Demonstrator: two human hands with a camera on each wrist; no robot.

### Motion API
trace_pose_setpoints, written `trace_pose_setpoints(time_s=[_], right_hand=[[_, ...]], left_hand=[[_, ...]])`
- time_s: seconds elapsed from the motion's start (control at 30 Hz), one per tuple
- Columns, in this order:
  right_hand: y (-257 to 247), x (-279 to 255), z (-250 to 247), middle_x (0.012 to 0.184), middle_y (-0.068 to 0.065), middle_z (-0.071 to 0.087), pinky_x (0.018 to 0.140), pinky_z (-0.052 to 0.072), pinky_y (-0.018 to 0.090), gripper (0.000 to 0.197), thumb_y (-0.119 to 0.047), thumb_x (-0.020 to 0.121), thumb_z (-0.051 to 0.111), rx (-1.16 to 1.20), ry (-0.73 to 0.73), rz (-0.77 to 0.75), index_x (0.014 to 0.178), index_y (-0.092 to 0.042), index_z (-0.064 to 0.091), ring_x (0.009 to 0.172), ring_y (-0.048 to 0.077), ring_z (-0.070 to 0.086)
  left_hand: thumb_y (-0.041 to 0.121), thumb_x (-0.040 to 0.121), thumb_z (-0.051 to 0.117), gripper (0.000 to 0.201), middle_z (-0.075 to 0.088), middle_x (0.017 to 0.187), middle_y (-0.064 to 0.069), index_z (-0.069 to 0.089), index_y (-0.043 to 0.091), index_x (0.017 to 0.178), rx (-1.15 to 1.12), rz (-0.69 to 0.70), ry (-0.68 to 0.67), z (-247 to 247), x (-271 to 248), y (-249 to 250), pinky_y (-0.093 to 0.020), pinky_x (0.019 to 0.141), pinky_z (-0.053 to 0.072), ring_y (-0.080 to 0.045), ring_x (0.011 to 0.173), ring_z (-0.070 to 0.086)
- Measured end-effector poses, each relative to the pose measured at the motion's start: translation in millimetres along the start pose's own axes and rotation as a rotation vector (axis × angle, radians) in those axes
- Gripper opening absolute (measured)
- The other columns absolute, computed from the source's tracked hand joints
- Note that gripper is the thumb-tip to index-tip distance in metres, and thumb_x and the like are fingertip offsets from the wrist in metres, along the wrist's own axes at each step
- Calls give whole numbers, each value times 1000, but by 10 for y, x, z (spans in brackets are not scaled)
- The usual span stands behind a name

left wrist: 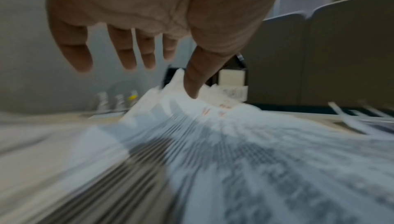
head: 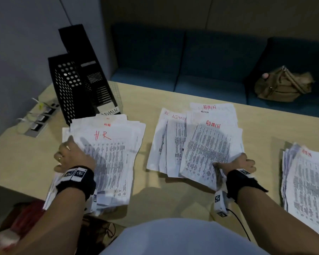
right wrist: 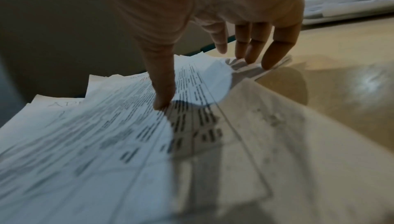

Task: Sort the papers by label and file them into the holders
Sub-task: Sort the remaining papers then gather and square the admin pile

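Note:
A stack of printed papers marked HR [head: 107, 155] lies at the table's left front. My left hand [head: 70, 155] rests at its left edge with the fingers [left wrist: 127, 55] spread and straight and the thumb pointing down at the sheets. A fanned pile marked ADMIN [head: 201, 142] lies in the middle. My right hand [head: 237, 162] is at its near right corner, where the thumb [right wrist: 162, 99] presses the top sheet and straight fingertips [right wrist: 268, 59] touch its edge. The sheet bows up between them. Black mesh file holders [head: 78, 85] stand at the back left, one labelled ADMIN [head: 110, 111].
A third stack of papers [head: 307, 183] lies at the right edge of the beige table [head: 173, 190]. A power socket panel [head: 39, 118] sits left of the holders. Behind the table is a blue sofa [head: 201, 70] with a tan bag [head: 281, 85].

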State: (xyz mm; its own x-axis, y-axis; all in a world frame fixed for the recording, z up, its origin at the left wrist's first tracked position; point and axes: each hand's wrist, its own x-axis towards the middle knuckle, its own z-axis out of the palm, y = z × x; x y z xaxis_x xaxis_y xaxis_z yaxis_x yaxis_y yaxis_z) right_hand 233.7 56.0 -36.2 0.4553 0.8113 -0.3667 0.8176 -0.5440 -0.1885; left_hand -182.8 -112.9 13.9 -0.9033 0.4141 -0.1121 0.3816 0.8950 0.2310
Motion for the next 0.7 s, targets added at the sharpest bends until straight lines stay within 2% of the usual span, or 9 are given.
trace_pose_setpoints(time_s=[0.1, 0.2, 0.27, 0.33, 0.4, 0.47, 0.53, 0.6, 0.7], right_hand=[[15, 113, -17, 126, 22, 44, 96, 43, 47, 109, -53, 45, 89, 44, -48, 22, 124, -2, 35, 117, 41, 44], [41, 150, 7, 118, 18, 53, 89, 51, 46, 95, -58, 44, 86, 68, -98, -4, 117, -9, 49, 108, 38, 53], [62, 166, 35, 116, 16, 58, 86, 53, 43, 76, -54, 52, 84, 82, -130, -37, 112, -14, 59, 104, 37, 56], [96, 179, 47, 108, 16, 65, 81, 54, 38, 45, -35, 66, 80, 204, -116, -85, 102, -13, 64, 99, 36, 60], [150, 209, 19, 96, 21, 65, 74, 52, 37, 23, -20, 74, 70, 273, -20, -149, 92, -8, 64, 92, 39, 61], [222, 261, -12, 97, 25, 61, 74, 53, 40, 19, -18, 77, 65, 250, 87, -212, 90, -5, 66, 92, 42, 59], [265, 312, -51, 103, 23, 62, 75, 53, 38, 19, -20, 76, 64, 224, 92, -268, 88, -6, 69, 93, 41, 59], [314, 391, -56, 107, 16, 64, 77, 54, 35, 22, -22, 71, 65, 189, 22, -311, 88, -9, 70, 93, 36, 60], [363, 441, -46, 119, 9, 61, 87, 51, 32, 33, -16, 68, 71, 119, -16, -375, 101, -10, 72, 107, 34, 56]], left_hand=[[15, 81, 68, 63, 38, 140, -12, 39, 18, 137, -76, 336, 31, -31, -257, 459, -53, 96, 37, -37, 126, 36], [16, 88, 64, 27, 59, 115, -5, 60, 16, 114, -391, 625, -303, 125, -658, 959, -35, 88, 48, -26, 106, 58], [18, 89, 65, 21, 64, 107, -1, 61, 16, 110, -504, 602, -632, 308, -933, 1262, -30, 83, 52, -20, 96, 62], [22, 90, 65, 34, 62, 118, -5, 55, 15, 122, -533, 522, -839, 545, -1119, 1528, -36, 90, 52, -23, 105, 60], [25, 92, 62, 51, 53, 136, -8, 42, 14, 138, -471, 492, -883, 734, -1190, 1743, -40, 103, 45, -26, 122, 53], [23, 94, 60, 64, 42, 149, -7, 27, 15, 149, -462, 462, -911, 854, -1213, 1915, -38, 109, 39, -26, 133, 45], [20, 94, 59, 68, 41, 149, -7, 22, 16, 151, -505, 452, -943, 942, -1229, 2070, -38, 109, 38, -26, 134, 43], [16, 94, 59, 63, 49, 142, -8, 28, 15, 149, -541, 448, -941, 996, -1256, 2203, -39, 107, 41, -27, 128, 49], [14, 92, 61, 47, 58, 130, -7, 46, 13, 137, -518, 506, -847, 1073, -1346, 2327, -37, 102, 45, -26, 115, 57]])
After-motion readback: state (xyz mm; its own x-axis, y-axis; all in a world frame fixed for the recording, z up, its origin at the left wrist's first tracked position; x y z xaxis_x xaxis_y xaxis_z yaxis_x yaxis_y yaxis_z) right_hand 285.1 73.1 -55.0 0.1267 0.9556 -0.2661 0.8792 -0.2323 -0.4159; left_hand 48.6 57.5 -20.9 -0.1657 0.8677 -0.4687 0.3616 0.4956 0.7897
